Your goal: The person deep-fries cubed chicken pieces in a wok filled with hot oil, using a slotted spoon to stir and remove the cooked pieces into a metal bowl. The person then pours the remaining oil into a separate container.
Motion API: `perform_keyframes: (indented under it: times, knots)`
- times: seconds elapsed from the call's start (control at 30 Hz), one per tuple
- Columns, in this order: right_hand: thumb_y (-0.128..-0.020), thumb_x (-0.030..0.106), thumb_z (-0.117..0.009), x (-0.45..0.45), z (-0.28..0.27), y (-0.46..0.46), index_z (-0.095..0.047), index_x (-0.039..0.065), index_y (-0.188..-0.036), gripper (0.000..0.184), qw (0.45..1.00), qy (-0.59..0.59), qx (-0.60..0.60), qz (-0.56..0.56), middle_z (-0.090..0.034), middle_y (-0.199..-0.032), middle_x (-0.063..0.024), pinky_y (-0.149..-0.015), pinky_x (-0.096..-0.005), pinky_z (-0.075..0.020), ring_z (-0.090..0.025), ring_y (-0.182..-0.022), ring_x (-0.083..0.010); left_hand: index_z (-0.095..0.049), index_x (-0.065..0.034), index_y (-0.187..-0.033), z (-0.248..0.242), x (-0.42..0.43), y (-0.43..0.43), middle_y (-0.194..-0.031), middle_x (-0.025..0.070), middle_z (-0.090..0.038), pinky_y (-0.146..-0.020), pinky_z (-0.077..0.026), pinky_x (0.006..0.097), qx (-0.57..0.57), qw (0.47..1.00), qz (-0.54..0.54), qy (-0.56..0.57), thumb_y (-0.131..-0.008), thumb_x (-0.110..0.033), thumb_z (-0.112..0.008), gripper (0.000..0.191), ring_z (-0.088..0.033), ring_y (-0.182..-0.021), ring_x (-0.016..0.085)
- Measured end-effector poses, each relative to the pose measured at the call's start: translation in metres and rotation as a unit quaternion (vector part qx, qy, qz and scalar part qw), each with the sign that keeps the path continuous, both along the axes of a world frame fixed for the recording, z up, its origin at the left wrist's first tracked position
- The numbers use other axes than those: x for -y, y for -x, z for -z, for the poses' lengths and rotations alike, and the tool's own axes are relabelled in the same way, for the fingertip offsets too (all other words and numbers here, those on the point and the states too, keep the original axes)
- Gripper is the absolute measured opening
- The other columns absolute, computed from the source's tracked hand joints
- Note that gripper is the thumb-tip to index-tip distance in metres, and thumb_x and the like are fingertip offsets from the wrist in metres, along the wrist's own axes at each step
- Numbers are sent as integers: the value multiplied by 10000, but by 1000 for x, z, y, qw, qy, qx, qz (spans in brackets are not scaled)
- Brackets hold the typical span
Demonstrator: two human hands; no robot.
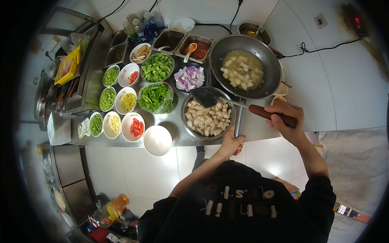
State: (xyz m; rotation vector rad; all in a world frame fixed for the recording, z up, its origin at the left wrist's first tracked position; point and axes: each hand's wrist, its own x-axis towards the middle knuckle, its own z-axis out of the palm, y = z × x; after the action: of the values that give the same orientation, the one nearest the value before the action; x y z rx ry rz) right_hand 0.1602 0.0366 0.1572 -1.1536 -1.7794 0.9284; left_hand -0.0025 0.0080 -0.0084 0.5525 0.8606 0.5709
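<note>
My left hand (231, 143) grips the handle of a dark wok (273, 73), in which pale diced pieces lie in bubbling oil. Wrapped round the wooden handle of a wok spatula (205, 97) is my right hand (287, 120). The spatula's dark blade is over a steel bowl (184, 127) of pale diced meat, at its far edge; whether it touches the meat I cannot tell. Behind that bowl, chopped purple onion (190, 78) fills a dark dish. Chopped green peppers (157, 67) and leafy greens (154, 96) stand to its left.
White bowls hold red pepper pieces (137, 127), chopped garlic (115, 124) and green beans (96, 124). An empty white bowl (157, 141) overhangs the counter's front edge. Steel trays of red sauce (199, 50) and dark liquid (168, 41) stand behind; a metal bowl (254, 32) sits beyond the wok.
</note>
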Motion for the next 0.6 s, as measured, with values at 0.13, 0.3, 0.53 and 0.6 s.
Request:
perform_keyframes:
  times: [0.13,0.3,0.53,0.6]
  knots:
    - [-789,-16,-617,1,1,3,-626,-16,-961,172,1000,16,5,-11,-582,-715,-63,-514,-203,-391,-530,-568,-90,-367,-103,-1249,4,0,-1,-584,8,-438,-337,-324,231,8,1000,2,2,-833,-41,-515,446,-400,-411,73]
    - [-789,-20,-617,-2,4,4,-618,-22,-965,177,991,-64,108,-52,-578,-728,-84,-491,-197,-360,-508,-546,-88,-372,-107,-1244,7,1,-2,-580,6,-439,-333,-322,230,9,1000,-5,-6,-830,-41,-519,444,-400,-404,74]
    - [-872,48,-539,-6,15,-12,-617,-60,-927,144,991,25,-92,94,-612,-788,-87,-512,-228,-489,-580,-559,-118,-371,-113,-1246,10,1,-1,-576,5,-438,-331,-318,231,21,1000,5,-8,-831,-39,-514,446,-399,-402,73]
    - [-886,90,-525,-17,21,-24,-618,-64,-924,184,980,70,-127,135,-613,-759,-96,-509,-233,-487,-577,-550,-116,-368,-114,-1245,10,1,-2,-575,5,-436,-331,-316,230,19,1000,-4,-11,-831,-39,-510,443,-399,-403,72]
